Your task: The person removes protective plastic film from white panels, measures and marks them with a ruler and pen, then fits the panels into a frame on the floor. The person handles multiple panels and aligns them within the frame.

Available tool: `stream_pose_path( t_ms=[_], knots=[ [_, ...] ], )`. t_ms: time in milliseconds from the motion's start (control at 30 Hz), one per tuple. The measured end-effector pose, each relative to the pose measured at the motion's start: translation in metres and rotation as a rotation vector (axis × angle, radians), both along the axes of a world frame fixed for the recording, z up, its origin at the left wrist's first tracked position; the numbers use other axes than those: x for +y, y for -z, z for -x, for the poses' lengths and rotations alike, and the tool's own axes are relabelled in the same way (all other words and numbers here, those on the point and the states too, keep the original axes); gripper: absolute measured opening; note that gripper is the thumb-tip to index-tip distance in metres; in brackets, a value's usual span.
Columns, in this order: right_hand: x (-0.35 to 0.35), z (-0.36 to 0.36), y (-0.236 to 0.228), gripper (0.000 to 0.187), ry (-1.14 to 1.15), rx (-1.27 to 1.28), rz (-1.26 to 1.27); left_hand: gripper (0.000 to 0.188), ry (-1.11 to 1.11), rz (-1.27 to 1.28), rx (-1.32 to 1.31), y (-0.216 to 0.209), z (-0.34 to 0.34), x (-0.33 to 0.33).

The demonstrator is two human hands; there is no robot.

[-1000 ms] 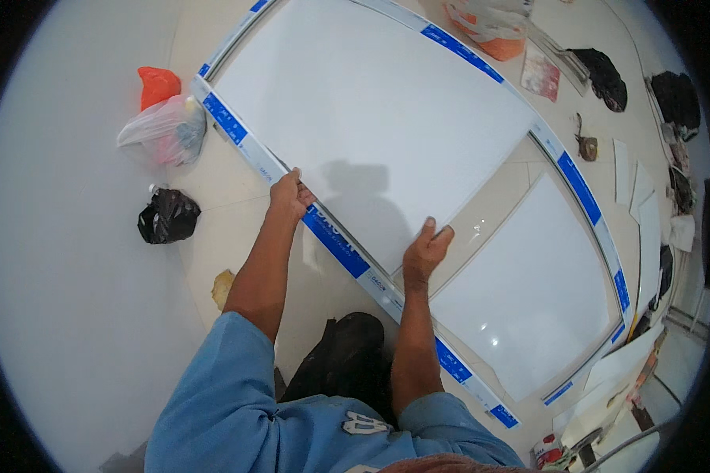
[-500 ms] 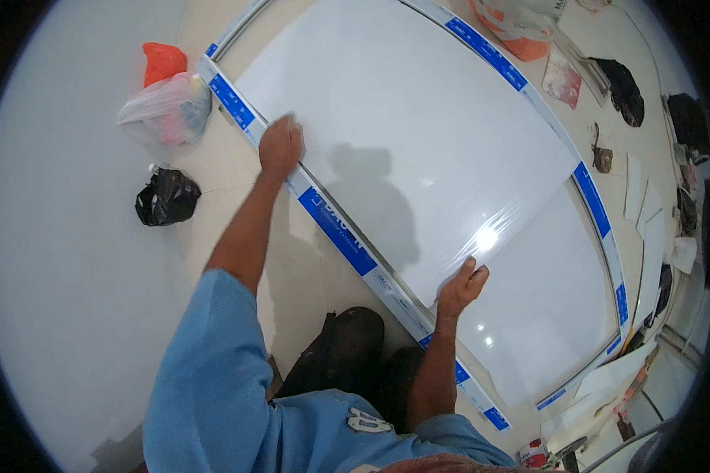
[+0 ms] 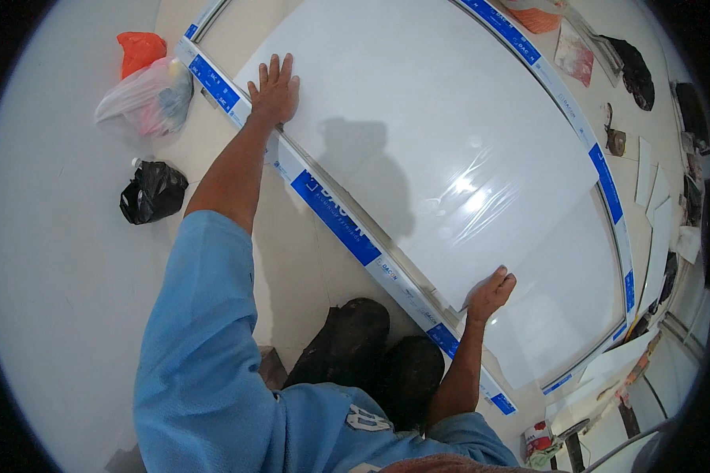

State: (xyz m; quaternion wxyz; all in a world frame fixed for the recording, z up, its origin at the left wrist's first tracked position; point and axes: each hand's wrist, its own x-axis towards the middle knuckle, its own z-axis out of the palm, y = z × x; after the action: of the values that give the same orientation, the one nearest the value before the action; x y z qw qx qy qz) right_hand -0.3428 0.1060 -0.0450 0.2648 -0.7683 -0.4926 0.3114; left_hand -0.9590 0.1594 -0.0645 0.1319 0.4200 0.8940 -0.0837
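A large white panel (image 3: 418, 87) with glossy clear film lies within a pale frame whose long near rail (image 3: 335, 217) carries blue-and-white protective tape. My left hand (image 3: 274, 96) lies flat on the panel's left part beside this rail, its fingers spread. At the panel's lower right edge my right hand (image 3: 491, 296) is closed on the edge, with the thumb up; the fingers' undersides are hidden. A second white panel (image 3: 556, 292) fills the frame's near right part, partly overlapped by the first.
On the floor to the left are a black plastic bag (image 3: 155, 191), a clear bag (image 3: 162, 98) and an orange bag (image 3: 140, 52). White offcut strips (image 3: 656, 252) and a black bag (image 3: 633, 75) lie right of the frame's curved far rail (image 3: 599, 158). My knees (image 3: 347, 339) are close to the near rail.
My left hand has gone from closed at the panel's edge to flat with spread fingers. The upper panel has slid a little toward the frame's near right end, with my right hand moving along.
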Motion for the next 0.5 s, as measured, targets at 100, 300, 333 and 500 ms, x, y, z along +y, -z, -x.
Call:
stream_pose_path(
  t_ms=[100,300,333,500],
  knots=[
    [-0.009,-0.006,0.011,0.036,-0.048,-0.046,-0.02,0.067,-0.003,-0.022,-0.018,0.004,0.002,0.002],
    [-0.019,-0.001,0.011,0.035,-0.01,-0.03,-0.03,0.067,-0.011,-0.025,0.004,0.004,0.001,-0.002],
    [-0.019,-0.001,0.01,0.035,-0.003,-0.029,-0.026,0.067,-0.013,-0.04,-0.008,0.002,-0.001,0.001],
    [-0.022,-0.003,0.014,0.037,-0.004,-0.037,-0.04,0.066,-0.045,0.005,-0.022,-0.007,-0.004,0.006]
  ],
)
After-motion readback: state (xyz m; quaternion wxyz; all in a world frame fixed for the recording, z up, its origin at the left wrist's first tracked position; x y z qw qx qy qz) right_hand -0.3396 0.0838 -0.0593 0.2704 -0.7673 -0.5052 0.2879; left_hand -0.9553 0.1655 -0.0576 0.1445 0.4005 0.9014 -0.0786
